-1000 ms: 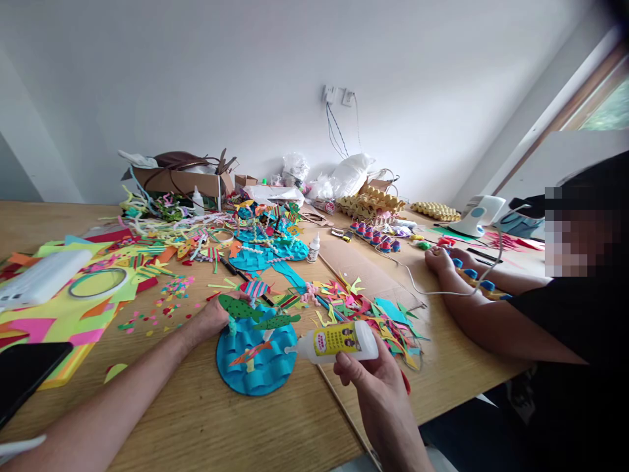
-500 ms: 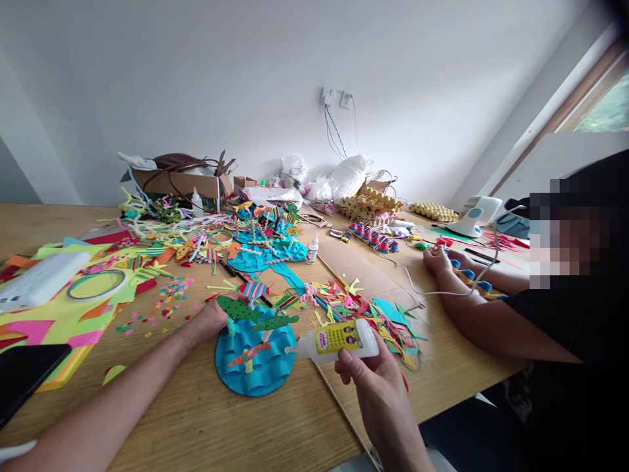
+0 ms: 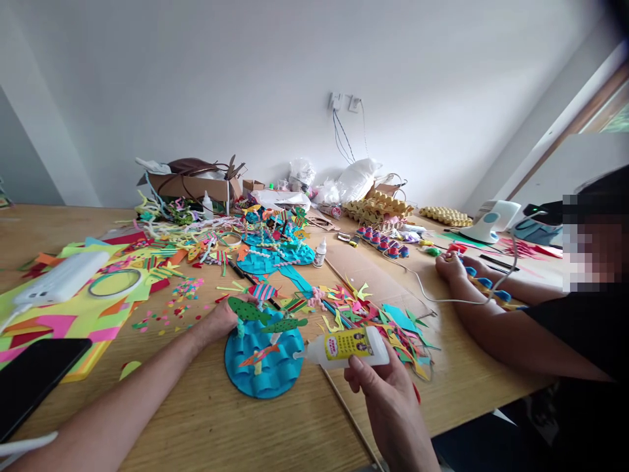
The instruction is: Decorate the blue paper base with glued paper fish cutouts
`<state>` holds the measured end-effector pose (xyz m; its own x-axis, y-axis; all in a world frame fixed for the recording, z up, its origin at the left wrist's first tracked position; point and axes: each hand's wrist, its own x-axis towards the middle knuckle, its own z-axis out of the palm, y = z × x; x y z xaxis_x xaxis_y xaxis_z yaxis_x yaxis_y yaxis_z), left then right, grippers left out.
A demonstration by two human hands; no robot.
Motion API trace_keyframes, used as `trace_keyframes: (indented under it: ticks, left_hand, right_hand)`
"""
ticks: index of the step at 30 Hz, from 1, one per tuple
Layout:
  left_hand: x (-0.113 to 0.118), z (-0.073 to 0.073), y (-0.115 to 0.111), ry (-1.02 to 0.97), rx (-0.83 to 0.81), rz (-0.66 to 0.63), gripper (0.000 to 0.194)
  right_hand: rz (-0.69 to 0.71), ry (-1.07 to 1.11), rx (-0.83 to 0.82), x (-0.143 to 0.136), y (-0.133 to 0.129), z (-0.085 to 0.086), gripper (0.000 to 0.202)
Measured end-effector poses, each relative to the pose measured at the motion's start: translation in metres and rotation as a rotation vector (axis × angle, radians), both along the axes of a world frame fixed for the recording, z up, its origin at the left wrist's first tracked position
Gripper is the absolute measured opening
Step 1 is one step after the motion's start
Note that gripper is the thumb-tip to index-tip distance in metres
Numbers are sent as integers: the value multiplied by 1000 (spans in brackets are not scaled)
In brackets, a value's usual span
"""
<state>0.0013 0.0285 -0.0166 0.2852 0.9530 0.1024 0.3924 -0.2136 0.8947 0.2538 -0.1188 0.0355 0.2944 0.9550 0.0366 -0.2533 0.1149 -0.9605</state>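
Observation:
My right hand [image 3: 381, 387] is closed around a white glue bottle [image 3: 351, 347] with a yellow label, held on its side. Its nozzle points left, at the right rim of a round blue paper base [image 3: 236, 380] with raised curls. On that base stand green spotted paper fish [image 3: 282, 325] and an orange paper fish [image 3: 259, 356]. My left hand [image 3: 221, 322] is at the back left of the base, against the green fish, which hides its fingers. Behind the base is a striped pink and blue paper fish [image 3: 263, 292].
Colored paper scraps [image 3: 393, 328] lie right of the base, near a thin wooden stick [image 3: 348, 416]. A phone [image 3: 44, 377] and a white power bank [image 3: 63, 278] are at left. Another blue fish piece [image 3: 275, 255] stands farther back. A co-worker's arms [image 3: 472, 314] rest at right.
The whole view has shifted, so everything sits slightly farther right. Both hands and the glue bottle keep nearly the same place over the blue base.

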Motion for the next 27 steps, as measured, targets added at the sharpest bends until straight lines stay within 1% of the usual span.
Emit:
trace_keyframes:
  ticks: [3,7,11,15,18,21,23,27]
  left_hand:
    - [1,5,-3,7,17,-3,25]
    - [-2,1,0,42,56,-7,24]
    - [-3,-3,2,50,57,-15,25]
    - [-2,0,0,26,31,-18,24]
    - [0,2,-1,-11,12,-39,24]
    - [-1,-2,-1,-46,-3,-37,23]
    - [-3,-7,1,-53,3,-39,23]
    - [-4,-17,6,-98,-54,-20,22]
  right_hand:
    - [5,-2,-1,2,0,-1,44]
    - [-1,42,-12,2,0,-1,42]
    - [4,147,-28,3,1,-1,37]
    - [24,275,-66,6,3,-1,35]
    - [-3,356,-79,9,5,-2,33]
    - [-29,404,-73,17,9,-1,34]
    - [-2,401,-80,24,15,2,34]
    - [58,362,-110,44,42,15,32]
